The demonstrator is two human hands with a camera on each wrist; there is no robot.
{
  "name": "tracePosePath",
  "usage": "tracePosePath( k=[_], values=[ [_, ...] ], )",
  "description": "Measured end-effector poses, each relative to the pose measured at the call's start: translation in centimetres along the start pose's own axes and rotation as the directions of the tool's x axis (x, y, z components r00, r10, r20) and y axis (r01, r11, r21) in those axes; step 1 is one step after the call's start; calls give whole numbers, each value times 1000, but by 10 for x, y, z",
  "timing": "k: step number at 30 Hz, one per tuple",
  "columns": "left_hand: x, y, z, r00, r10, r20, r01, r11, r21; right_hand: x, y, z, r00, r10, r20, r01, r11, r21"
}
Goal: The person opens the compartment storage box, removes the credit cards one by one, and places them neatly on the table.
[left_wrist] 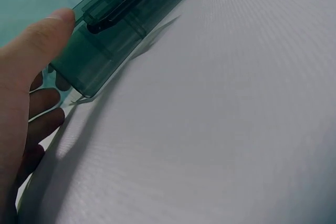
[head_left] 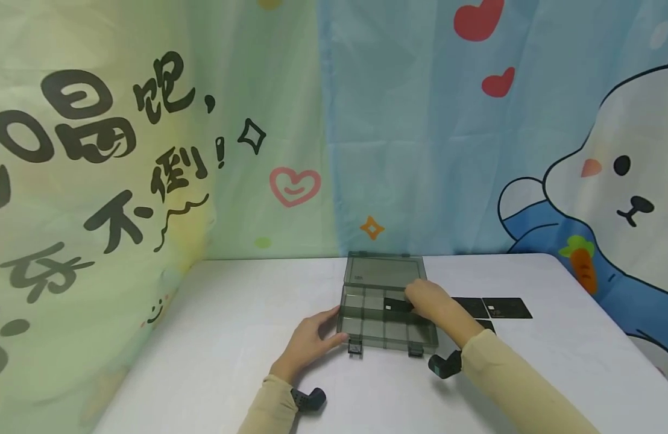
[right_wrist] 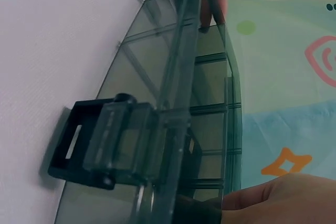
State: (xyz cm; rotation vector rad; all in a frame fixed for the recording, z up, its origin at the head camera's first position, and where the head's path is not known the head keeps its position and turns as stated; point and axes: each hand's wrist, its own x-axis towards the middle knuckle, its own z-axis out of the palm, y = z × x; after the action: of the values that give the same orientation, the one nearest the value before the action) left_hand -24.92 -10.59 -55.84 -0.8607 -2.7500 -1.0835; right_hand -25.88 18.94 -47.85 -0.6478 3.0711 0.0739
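An open, see-through grey compartment box (head_left: 366, 342) sits on the table, its lid (head_left: 385, 270) folded back. My left hand (head_left: 308, 345) holds the box's front left corner; in the left wrist view the thumb (left_wrist: 58, 24) lies against the front edge by a latch, the fingers at the side. Reaching into the box, my right hand (head_left: 428, 297) pinches a flat black card (head_left: 397, 305) with a small white mark over the rear compartments. The right wrist view shows this hand (right_wrist: 289, 203) at the box, its fingertips mostly hidden behind the walls.
Right of the box lie more black cards (head_left: 506, 308) with white marks, one partly covered by the right forearm. Two latches (head_left: 355, 347) hang from the box's front edge. A printed curtain (head_left: 258, 120) stands behind the white table (head_left: 247, 289).
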Motion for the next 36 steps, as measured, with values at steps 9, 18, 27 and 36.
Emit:
tracePosePath(
  k=[9,18,27,36],
  values=[
    [-1,4,-2,1000,-13,2,13,1000,7,-2,-2,-4,1000,0,-7,0,1000,-7],
    [2,1,1,1000,24,-13,-24,1000,15,-1,1,-4,999,-34,-25,34,999,12],
    [-7,0,3,996,79,-38,-75,991,107,-7,-1,10,999,-27,-28,29,995,98],
    [3,10,-6,994,105,-29,-95,964,249,-4,4,3,1000,-5,-20,6,998,57]
  ],
)
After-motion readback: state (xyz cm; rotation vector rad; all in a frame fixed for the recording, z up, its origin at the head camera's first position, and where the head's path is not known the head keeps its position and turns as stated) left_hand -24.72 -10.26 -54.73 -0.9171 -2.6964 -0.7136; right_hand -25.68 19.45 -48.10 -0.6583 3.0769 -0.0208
